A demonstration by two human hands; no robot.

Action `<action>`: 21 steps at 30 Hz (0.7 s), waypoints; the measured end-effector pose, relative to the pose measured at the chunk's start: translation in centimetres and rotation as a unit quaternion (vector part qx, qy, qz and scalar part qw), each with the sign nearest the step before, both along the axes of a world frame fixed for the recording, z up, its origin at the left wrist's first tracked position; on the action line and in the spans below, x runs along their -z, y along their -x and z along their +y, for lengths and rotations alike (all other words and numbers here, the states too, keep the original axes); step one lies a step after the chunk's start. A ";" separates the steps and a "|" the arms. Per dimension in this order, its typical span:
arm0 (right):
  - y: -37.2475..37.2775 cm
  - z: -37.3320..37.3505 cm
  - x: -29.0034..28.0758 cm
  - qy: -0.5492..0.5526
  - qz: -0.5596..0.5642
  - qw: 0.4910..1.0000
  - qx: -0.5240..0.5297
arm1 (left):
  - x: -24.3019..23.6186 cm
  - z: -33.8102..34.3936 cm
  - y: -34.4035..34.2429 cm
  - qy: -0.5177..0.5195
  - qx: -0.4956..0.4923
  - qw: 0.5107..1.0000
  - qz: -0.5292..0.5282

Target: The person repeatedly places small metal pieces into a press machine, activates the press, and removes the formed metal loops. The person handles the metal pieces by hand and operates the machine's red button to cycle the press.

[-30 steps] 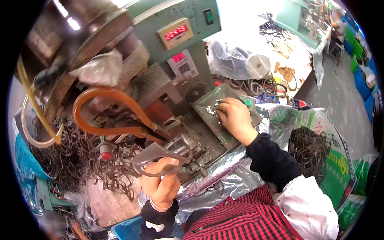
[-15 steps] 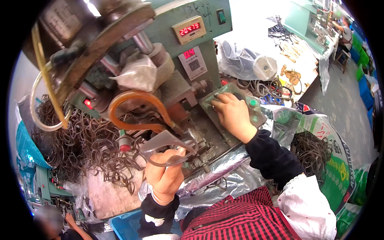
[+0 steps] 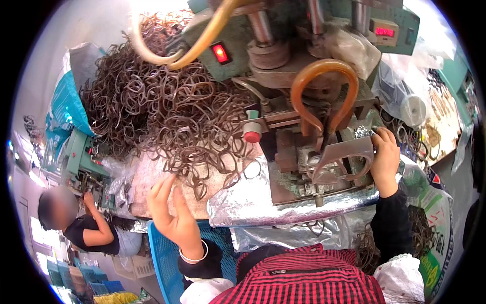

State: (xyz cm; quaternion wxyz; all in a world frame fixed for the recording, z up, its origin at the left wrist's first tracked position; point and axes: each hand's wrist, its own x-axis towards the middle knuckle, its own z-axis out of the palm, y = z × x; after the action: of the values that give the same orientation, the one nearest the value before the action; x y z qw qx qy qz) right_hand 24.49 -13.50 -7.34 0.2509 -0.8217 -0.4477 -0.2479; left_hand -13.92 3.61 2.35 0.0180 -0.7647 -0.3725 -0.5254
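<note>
My right hand [image 3: 386, 161] is at the right side of the press, its curled fingers on the edge of a translucent grey plastic frame [image 3: 347, 151]. The thumb is hidden. That frame, with rounded openings, stands out in front of the metal jig [image 3: 310, 172]. My left hand [image 3: 174, 218] is raised over the near edge of the worktop, fingers spread and nothing in them. Just beyond its fingertips lie loose brown looped plastic frames [image 3: 201, 164], the near fringe of a big heap.
The press [image 3: 273, 55] fills the upper middle, with an orange hose loop [image 3: 324, 63] and a red button [image 3: 252, 133]. A blue basket [image 3: 164, 263] stands below my left hand. Silver foil [image 3: 243, 202] covers the front edge. Another person [image 3: 101, 228] sits at far left.
My view has swung left. My left hand has let go of the grey frame and moved left toward the heap. My right hand has left the button panel and is at the frame.
</note>
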 end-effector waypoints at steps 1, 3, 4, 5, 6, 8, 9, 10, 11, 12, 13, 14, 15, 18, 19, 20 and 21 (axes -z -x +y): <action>-0.3 0.2 0.3 -0.013 0.005 1.000 -0.020 | -0.6 0.3 -0.6 -0.008 0.004 0.999 0.047; 0.2 1.0 -0.2 -0.038 0.039 0.998 -0.028 | -0.7 1.2 -2.7 0.036 0.029 0.993 0.105; 0.4 1.6 -0.7 -0.051 0.054 0.997 -0.032 | 0.4 2.5 -3.6 0.034 0.050 0.990 0.129; 0.6 2.3 -0.9 -0.078 0.041 0.995 -0.042 | 1.9 3.7 -4.8 0.011 0.049 0.984 0.171; 0.6 2.9 -1.0 -0.078 0.038 0.995 -0.044 | 3.1 4.3 -6.3 0.028 0.026 0.974 0.225; 0.4 3.4 -0.8 -0.077 0.032 0.996 -0.037 | 8.2 6.4 -8.9 0.052 -0.033 0.936 0.345; 0.5 3.4 -0.9 -0.100 0.035 0.994 -0.037 | 11.1 7.5 -10.0 0.112 -0.060 0.930 0.344; 0.8 3.1 -1.0 -0.116 0.035 0.992 -0.035 | 13.3 7.8 -10.8 0.174 -0.086 0.919 0.343; 1.1 2.2 -1.2 -0.124 0.054 0.990 -0.030 | 14.2 7.4 -11.3 0.163 -0.077 0.926 0.331; 1.4 1.4 -1.4 -0.134 0.072 0.988 -0.029 | 15.2 7.2 -11.1 0.152 -0.071 0.934 0.317; 1.8 0.4 -1.1 -0.156 0.105 0.982 -0.034 | 15.9 7.3 -10.2 0.144 -0.044 0.927 0.344; 2.2 -0.5 -1.1 -0.158 0.140 0.977 -0.016 | 16.4 7.3 -9.5 0.144 -0.037 0.928 0.341; 2.3 -1.6 -0.6 -0.176 0.175 0.969 -0.012 | 16.2 7.1 -8.7 0.151 -0.025 0.926 0.344; 3.1 -3.2 -0.8 -0.213 0.293 0.932 -0.026 | 12.4 5.4 -8.1 0.207 0.039 0.934 0.289; 3.9 -2.8 -2.1 -0.217 0.311 0.923 -0.063 | 11.1 4.9 -7.6 0.266 0.088 0.933 0.225; 4.5 -2.0 -3.4 -0.223 0.330 0.911 -0.103 | 10.2 4.6 -7.2 0.311 0.117 0.925 0.186; 4.8 -1.1 -4.7 -0.223 0.282 0.922 -0.146 | 10.0 4.7 -7.0 0.366 0.159 0.906 0.142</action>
State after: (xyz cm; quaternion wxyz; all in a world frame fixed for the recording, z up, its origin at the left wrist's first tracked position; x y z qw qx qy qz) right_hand 19.66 -14.59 -2.62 0.5770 -0.7058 -0.4065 -0.0606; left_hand -6.97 8.34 -7.64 -0.2941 -0.8334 -0.4056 -0.2335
